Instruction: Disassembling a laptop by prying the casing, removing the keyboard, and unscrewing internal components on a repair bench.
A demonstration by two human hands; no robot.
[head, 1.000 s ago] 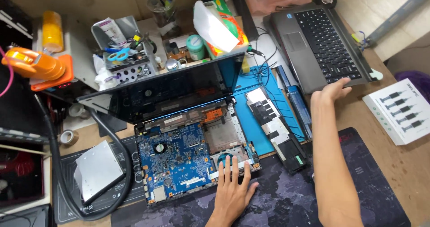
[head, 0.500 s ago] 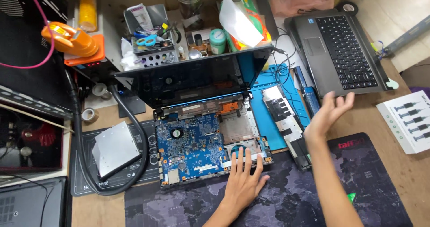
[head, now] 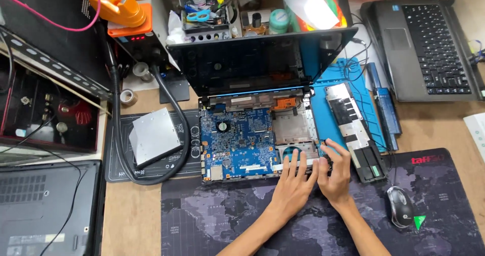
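Observation:
An opened laptop lies in front of me with its blue motherboard (head: 237,142) bare and its dark screen (head: 252,61) tilted up behind. My left hand (head: 291,185) rests flat, fingers spread, on the front right edge of the laptop's base. My right hand (head: 335,172) sits just beside it at the base's front right corner, fingers curled onto the frame. Whether either hand grips anything small is hidden. A long silver and black cover strip (head: 353,130) lies on the blue mat (head: 323,114) right of the base.
A silver optical drive (head: 154,136) lies on a black mat at left, ringed by a black hose. A second laptop (head: 424,49) sits at far right, a mouse (head: 399,206) on the dark map mat, another closed laptop (head: 45,205) at bottom left. Tools clutter the back.
My right hand has come down from near the far right laptop to the opened laptop's front right corner, next to my left hand. The camera view has shifted left.

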